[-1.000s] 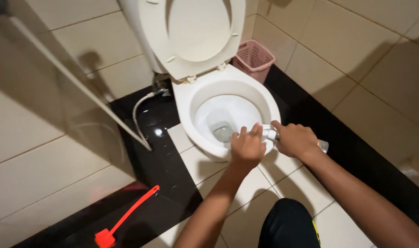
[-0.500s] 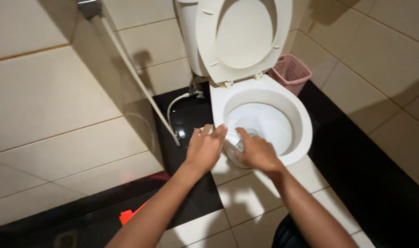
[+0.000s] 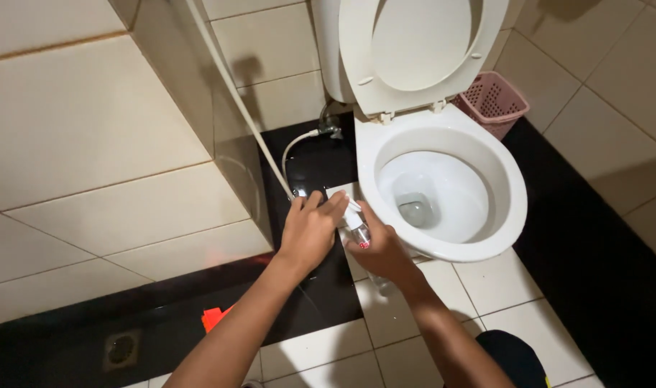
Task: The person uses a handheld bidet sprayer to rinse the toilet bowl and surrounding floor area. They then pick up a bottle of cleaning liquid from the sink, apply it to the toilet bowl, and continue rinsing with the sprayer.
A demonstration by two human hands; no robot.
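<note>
My right hand [image 3: 382, 248] grips a small clear plastic bottle [image 3: 358, 231] with a white top, held low beside the left edge of the white toilet bowl [image 3: 511, 197]. My left hand [image 3: 310, 230] sits just left of it, fingertips touching the bottle's white cap end. Both hands hover over the black and white floor tiles. The bowl holds water at its bottom. The toilet seat and lid [image 3: 421, 50] stand raised against the tank.
A pink slotted waste basket [image 3: 492, 102] stands right of the toilet by the wall. A white spray hose [image 3: 231, 86] runs down the tiled wall to a valve [image 3: 331, 129]. A red-orange object [image 3: 214, 317] and a floor drain [image 3: 119, 350] lie at lower left.
The view has swung left and closer. Both hands with the bottle moved from over the bowl's front rim to the floor area left of the bowl. The left hand now touches the cap.
</note>
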